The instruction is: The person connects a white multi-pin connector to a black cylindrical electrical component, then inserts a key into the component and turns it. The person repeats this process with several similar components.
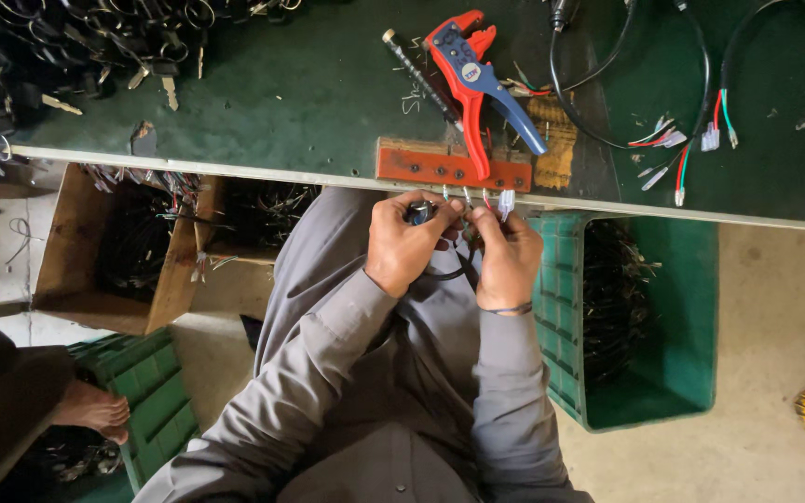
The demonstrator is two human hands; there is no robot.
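Hands, left hand (404,244) and right hand (507,258), pinch a black wire harness (458,244) with closed fingers just below the counter (328,93) edge, beside a green crate (673,373).

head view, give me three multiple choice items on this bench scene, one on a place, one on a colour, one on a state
1. Where does the wire stripper lie?
A. in the green crate
B. on the green benchtop, its handle over the orange block
C. on the floor

2. What colour is the plastic crate beside the person's lap?
A. green
B. blue
C. white

3. What are the hands doing?
A. resting flat on the bench
B. both holding the small wired part at the bench edge
C. gripping the stripper

Answers:
1 B, the stripper lies on the benchtop with a red handle crossing the orange block.
2 A, its walls are green.
3 B, the left hand and right hand close together on the small wired part, with thin wires sticking up.
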